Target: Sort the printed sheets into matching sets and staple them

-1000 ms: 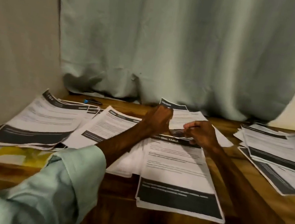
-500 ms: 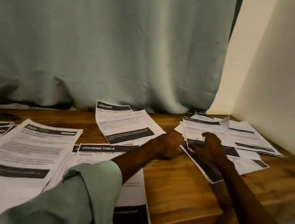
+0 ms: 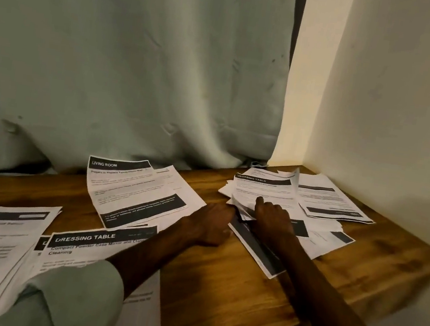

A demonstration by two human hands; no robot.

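Right hand (image 3: 272, 218): we are pressing a straight finger on the DRESSING TABLE sheet (image 3: 262, 190).
Left hand (image 3: 213, 224): curling beside it, grip unclear.

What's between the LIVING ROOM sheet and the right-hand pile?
Head view: farther back, bare table separates the LIVING ROOM sheet from the right-hand pile. Nearer the camera, the left hand sits in the gap, at the pile's edge.

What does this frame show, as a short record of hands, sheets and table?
surface: wooden table
right pile: loose overlapping sheets at the far right corner
top sheet: headed DRESSING TABLE, on right pile
right hand: rests on right pile, index finger straight
left hand: curled at the pile's left edge; grip unclear
centre: LIVING ROOM sheet lying flat
near left: second DRESSING TABLE sheet, partly under left forearm
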